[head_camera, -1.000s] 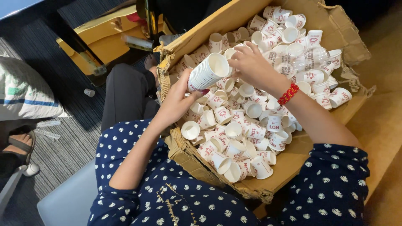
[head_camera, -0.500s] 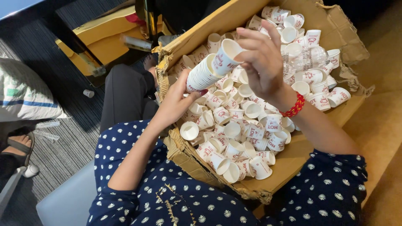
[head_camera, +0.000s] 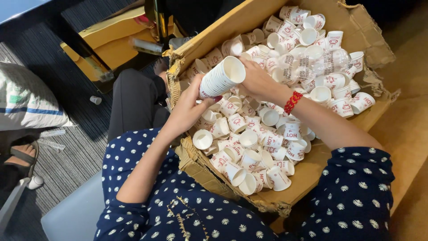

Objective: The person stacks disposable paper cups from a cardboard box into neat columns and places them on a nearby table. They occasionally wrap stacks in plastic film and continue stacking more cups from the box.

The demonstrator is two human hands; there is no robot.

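The left hand [head_camera: 189, 109] is gripping a nested stack of white paper cups [head_camera: 221, 77] around its lower end, holding it tilted above the near-left corner of the cardboard box [head_camera: 249, 13]. The right hand [head_camera: 255, 79] is resting against the stack's open top, fingers curled (whether it is pinching a cup I cannot tell). Stacking seems to be the step in hand; adding another loose cup [head_camera: 203, 139] calls for aligning rims. The box is sitting on a tan floor beside dark carpet [head_camera: 67, 165].

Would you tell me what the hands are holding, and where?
Left hand grips the stack of paper cups at its base; right hand rests beside its open top.
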